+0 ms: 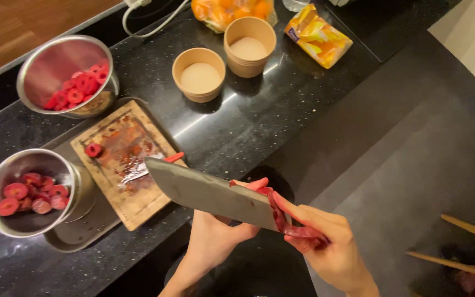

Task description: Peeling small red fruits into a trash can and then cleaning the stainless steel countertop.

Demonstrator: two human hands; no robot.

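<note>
Cleaver [215,193] is hanging off the counter's [281,110] near edge, right hand [325,245] gripping its handle with juice-stained fingers [298,212], left hand [218,234] curling beneath the blade; beyond, the cutting board [133,203] is sitting between two steel bowls.

a wooden cutting board [133,192] lay on a metal tray [81,234] on the black surface [259,115]. two steel bowls [67,74] [28,192] held red fruit slices. two paper cups [198,74] [249,47] stood beside a yellow packet [318,36].
</note>
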